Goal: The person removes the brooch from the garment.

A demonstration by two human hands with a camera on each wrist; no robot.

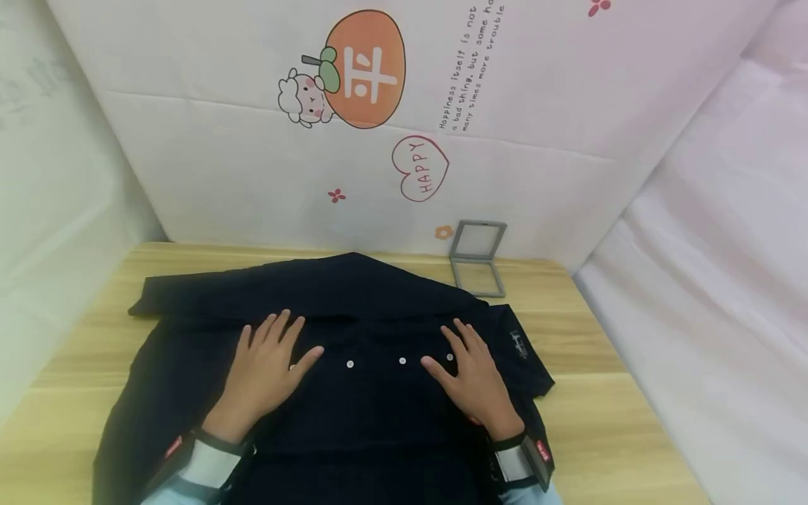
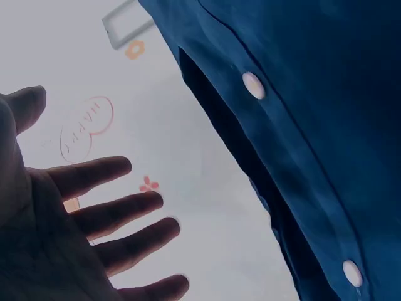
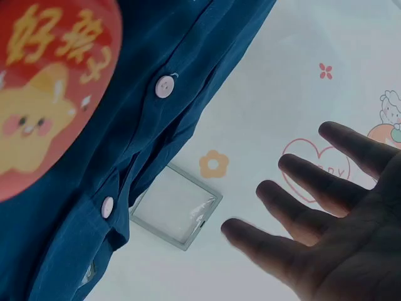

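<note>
A dark navy button-up shirt (image 1: 372,414) lies spread across the table, its collar end toward the right and its row of white buttons (image 1: 402,360) running sideways. My left hand (image 1: 265,372) is over the shirt's left part, fingers straight and spread. Over the right part is my right hand (image 1: 476,382), palm down with fingers extended. Neither hand holds anything. Both wrist views show the palms (image 2: 44,238) with a gap beside the cloth. A round red badge (image 3: 56,100) with yellow characters and a star figure appears against the shirt in the right wrist view, mostly hidden in the head view.
At the table's back right stands an opened grey square hinged frame (image 1: 477,258), near the shirt's edge. A white printed cloth (image 1: 252,168) forms the back wall. White drapes (image 1: 707,280) hang on both sides. Wood-grain table (image 1: 587,337) shows around the shirt.
</note>
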